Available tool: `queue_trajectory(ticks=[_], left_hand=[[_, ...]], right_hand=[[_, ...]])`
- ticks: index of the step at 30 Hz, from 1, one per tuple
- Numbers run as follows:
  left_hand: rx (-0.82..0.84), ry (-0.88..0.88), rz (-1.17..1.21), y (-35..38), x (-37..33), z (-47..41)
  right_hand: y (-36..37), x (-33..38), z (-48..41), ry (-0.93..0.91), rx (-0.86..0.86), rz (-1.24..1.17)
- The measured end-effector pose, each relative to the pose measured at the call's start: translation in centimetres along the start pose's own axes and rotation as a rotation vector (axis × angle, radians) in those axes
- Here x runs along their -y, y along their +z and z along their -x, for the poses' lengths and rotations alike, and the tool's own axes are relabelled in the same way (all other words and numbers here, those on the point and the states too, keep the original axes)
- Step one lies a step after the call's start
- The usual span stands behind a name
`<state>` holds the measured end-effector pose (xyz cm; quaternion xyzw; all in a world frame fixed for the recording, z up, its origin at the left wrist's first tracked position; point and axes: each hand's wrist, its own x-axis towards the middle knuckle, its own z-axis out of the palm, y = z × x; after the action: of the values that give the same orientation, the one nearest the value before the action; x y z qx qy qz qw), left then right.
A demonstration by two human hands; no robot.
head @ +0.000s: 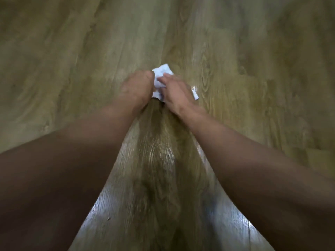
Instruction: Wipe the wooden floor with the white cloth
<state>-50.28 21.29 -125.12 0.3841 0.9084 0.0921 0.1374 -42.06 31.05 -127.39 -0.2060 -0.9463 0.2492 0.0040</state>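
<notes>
A crumpled white cloth (pixel 162 72) lies on the wooden floor (pixel 72 60) near the middle of the view. Both hands are on it. My left hand (pixel 138 87) is curled into a fist on the cloth's left side. My right hand (pixel 175 91) lies flat over its right part, fingers pointing up and left. Most of the cloth is hidden under the hands; a corner (pixel 195 95) sticks out to the right of my right hand. The picture is blurred by motion.
Wood-grain planks fill the whole view. The strip of floor (pixel 159 178) between my forearms shines with light reflections. No other object is in sight.
</notes>
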Motion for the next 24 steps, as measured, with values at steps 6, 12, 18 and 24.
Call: queue_trajectory(ticks=[6,12,18,24], left_hand=[[-0.047,0.187,-0.236,3.3,-3.5,4.6],[-0.036,0.089,-0.047,1.6,-5.1,0.5],[-0.013,0.097,-0.069,2.3,-7.0,1.6],[-0.001,0.205,-0.181,3.0,-8.3,0.3]], right_hand=[[-2.8,-5.5,6.2,-0.176,0.064,-0.063],[-2.9,-5.7,1.7,-0.010,-0.048,-0.053],[-3.7,-7.9,7.9,-0.038,-0.040,-0.134],[-3.9,-9.2,6.2,0.129,-0.169,-0.080]])
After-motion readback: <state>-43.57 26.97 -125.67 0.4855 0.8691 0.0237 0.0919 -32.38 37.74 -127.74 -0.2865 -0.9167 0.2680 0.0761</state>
